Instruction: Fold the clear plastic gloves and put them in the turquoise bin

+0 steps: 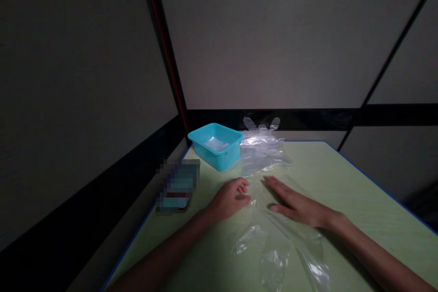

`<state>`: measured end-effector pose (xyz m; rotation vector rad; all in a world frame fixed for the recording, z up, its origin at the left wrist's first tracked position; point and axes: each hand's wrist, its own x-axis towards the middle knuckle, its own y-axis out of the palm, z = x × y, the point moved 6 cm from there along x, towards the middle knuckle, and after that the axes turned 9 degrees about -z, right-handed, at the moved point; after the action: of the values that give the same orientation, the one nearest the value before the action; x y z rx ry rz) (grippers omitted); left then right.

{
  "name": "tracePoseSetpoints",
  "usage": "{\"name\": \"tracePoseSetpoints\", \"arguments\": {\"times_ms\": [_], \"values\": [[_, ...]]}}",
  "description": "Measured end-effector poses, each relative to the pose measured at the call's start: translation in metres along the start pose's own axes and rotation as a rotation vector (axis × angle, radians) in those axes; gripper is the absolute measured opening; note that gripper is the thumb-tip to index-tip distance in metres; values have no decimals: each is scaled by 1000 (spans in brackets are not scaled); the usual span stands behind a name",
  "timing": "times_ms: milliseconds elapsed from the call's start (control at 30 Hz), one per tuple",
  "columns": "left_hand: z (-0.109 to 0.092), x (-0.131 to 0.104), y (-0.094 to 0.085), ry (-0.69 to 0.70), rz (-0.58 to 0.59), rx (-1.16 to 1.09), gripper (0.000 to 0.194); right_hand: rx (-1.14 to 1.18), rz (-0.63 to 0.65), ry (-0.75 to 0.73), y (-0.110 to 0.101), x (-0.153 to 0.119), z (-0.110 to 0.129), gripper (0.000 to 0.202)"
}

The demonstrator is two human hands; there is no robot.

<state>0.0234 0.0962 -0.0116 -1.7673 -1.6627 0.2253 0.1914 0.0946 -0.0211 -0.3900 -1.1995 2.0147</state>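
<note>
A clear plastic glove (pixel 273 242) lies spread on the pale green table, its fingers toward me. My right hand (pixel 294 203) rests flat on its right part, fingers stretched out and thumb apart. At the glove's upper left edge is my left hand (pixel 232 198), its fingers curled loosely and thumb apart, with nothing visible between them. Beyond both hands lies a pile of clear plastic gloves (pixel 262 150), some fingers sticking up past the table's far edge. Left of the pile stands a turquoise basket (pixel 222 159) with a whitish, see-through item inside.
The green table (pixel 359 205) has a blue edge and narrows toward the far wall. A blurred-out, pixelated flat object (pixel 179 187) lies at its left edge. Grey walls with dark bands stand behind and to the left.
</note>
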Motion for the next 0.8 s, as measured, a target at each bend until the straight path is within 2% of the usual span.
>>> {"name": "tracePoseSetpoints", "arguments": {"times_ms": [133, 267, 367, 467, 533, 633, 700, 733, 800], "values": [[1, -1, 3, -41, 120, -24, 40, -108, 30, -6, -3, -3, -7, 75], [2, -4, 0, -183, 226, -98, 44, -133, 93, 10, -6, -8, -15, 78], [8, -7, -7, -298, 366, -146, 47, -131, 147, 33, -10, -12, -20, 82], [15, -9, -15, -340, 475, -83, 47, -115, 163, 39, -15, -13, -19, 85], [15, -3, -23, -266, 374, 21, 41, -110, 101, 16, -19, -11, -12, 82], [6, 5, -29, -136, 74, 156, 25, -121, -61, -55, -20, -2, 5, 71], [0, 4, -21, -94, -36, 173, 22, -135, -122, -117, -13, 3, 19, 67], [-7, 3, -16, -26, -97, 168, 22, -142, -131, -152, -9, 5, 25, 66], [-16, -3, -2, 87, -123, 151, 26, -156, -115, -208, 2, 8, 33, 67]]}}
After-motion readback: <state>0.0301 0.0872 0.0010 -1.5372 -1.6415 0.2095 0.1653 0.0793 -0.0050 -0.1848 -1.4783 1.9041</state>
